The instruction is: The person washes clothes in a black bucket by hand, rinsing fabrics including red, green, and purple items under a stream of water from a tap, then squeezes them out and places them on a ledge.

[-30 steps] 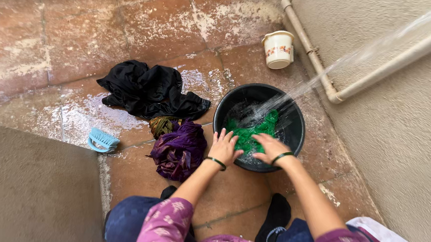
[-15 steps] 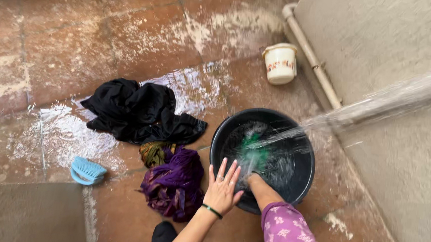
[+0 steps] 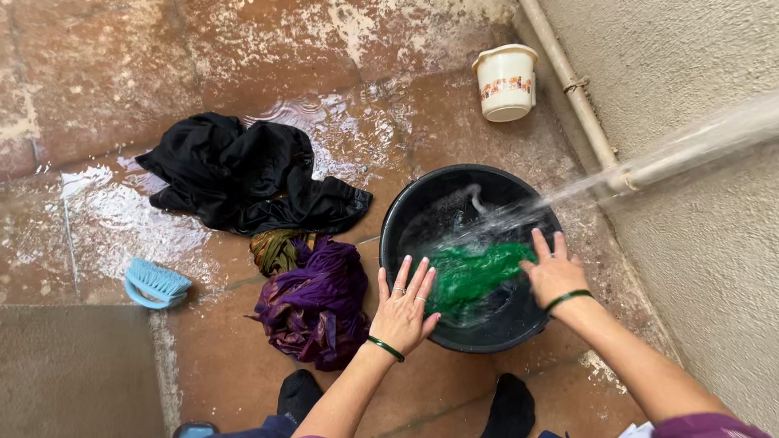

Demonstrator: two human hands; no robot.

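Green cloth (image 3: 474, 275) — wet, bunched (under spray), inside black tub (image 3: 408, 213)

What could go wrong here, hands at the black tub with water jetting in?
The water stream hits the black tub at an angle, so it may splash past the rim onto the already wet floor, a slip risk. The green cloth lies loose between the left hand and right hand; overflow could float it out.

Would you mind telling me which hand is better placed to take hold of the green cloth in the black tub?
Probably the right hand: it touches the green cloth inside the black tub, while the left hand hovers open over the near rim.
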